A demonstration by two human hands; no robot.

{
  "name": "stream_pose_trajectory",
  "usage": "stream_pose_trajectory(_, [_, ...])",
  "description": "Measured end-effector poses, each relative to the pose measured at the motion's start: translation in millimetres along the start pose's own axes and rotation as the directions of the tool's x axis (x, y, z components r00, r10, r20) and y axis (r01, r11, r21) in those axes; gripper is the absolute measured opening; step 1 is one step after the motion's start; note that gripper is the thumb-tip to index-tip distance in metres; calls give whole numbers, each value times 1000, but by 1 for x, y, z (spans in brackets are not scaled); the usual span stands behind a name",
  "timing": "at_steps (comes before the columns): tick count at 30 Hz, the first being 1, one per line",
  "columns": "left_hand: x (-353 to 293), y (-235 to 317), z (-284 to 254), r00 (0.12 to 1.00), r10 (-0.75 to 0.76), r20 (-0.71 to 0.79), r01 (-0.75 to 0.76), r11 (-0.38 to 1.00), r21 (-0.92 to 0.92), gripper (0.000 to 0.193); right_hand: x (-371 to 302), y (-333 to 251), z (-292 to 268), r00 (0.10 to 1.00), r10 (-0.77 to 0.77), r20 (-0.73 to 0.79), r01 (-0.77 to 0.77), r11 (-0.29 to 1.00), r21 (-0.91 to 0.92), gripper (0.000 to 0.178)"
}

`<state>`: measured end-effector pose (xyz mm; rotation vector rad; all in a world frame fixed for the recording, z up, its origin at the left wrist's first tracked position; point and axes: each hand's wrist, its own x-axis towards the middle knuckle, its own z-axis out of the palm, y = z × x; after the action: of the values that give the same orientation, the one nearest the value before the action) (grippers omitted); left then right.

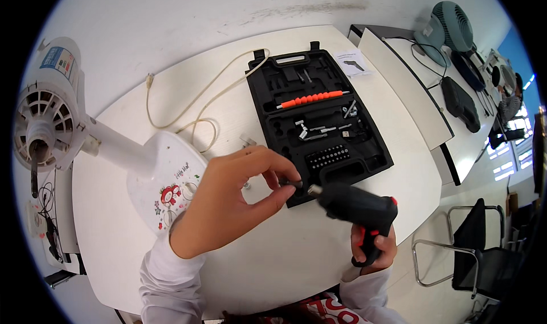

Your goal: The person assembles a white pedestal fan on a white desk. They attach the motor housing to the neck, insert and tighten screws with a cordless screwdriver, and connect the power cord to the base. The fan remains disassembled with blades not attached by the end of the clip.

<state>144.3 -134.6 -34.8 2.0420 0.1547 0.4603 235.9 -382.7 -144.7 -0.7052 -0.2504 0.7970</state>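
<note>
My right hand [376, 247] is wrapped round the grip of a black cordless screwdriver [353, 203] with red accents, its silver chuck pointing left. Between thumb and fingertips, my left hand [231, 198] pinches a small dark piece [292, 183], too small to name, just left of the chuck and apart from it. Behind both hands lies an open black tool case [265, 104]. In it are an orange flexible shaft [313, 99], rows of bits [327, 156] and several silver metal parts [302, 130].
At the left stands a white fan [117, 147] without its grille or blades, its pale cord [199, 119] looping over the white table [245, 281]. A printed leaflet [353, 62] lies beyond the case. Rightward are a teal fan [447, 30] on another desk and a black chair [476, 255].
</note>
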Motion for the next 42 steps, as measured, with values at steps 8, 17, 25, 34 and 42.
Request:
stream_pose_trajectory(8, [-11, -16, 3, 999, -31, 9, 32, 980, -197, 19, -5, 3, -5, 994, 105, 40, -110, 984, 143, 69])
stream_pose_trajectory(17, [-15, -17, -1, 994, 67, 86, -50, 982, -181, 19, -6, 9, -7, 995, 98, 15, -99, 973, 208, 73])
stream_pose_trajectory(25, [-15, -15, 2, 995, -10, 102, 32, 975, -218, 23, -5, 8, -7, 989, 146, 24, -148, 974, 174, 73])
stream_pose_trajectory(34, [-20, -7, -6, 998, 16, 55, -26, 981, 193, 20, -5, 10, 1, 998, 60, 9, -61, 970, 235, 69])
stream_pose_trajectory(42, [-22, -4, -6, 991, 127, 27, -130, 950, 284, 20, -5, 9, 2, 997, 81, -9, -78, 980, 182, 70])
